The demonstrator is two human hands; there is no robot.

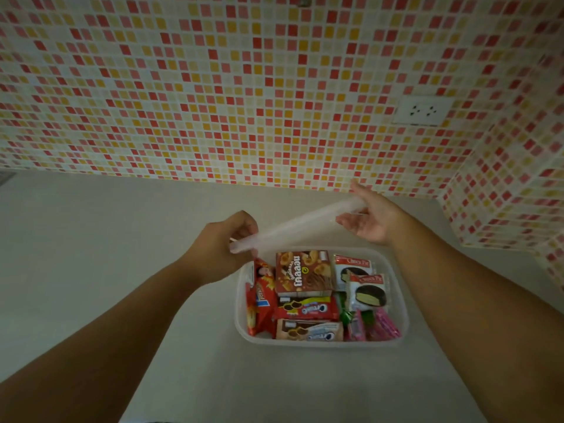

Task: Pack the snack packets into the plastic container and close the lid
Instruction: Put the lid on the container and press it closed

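Holding the translucent lid edge-on above the far rim of the plastic container, resting on the pale bench. Left hand pinching the lid's near-left end, its grip clamped on that edge; right hand supporting the far-right end with fingers straight, grip apart. Snack packets already lying inside the container, filling it to about rim level. Judging the lid light, thin, flexible and somewhat slippery; best holding at opposite ends, then pressing down round the rim. Mosaic tile wall rising beyond the container.
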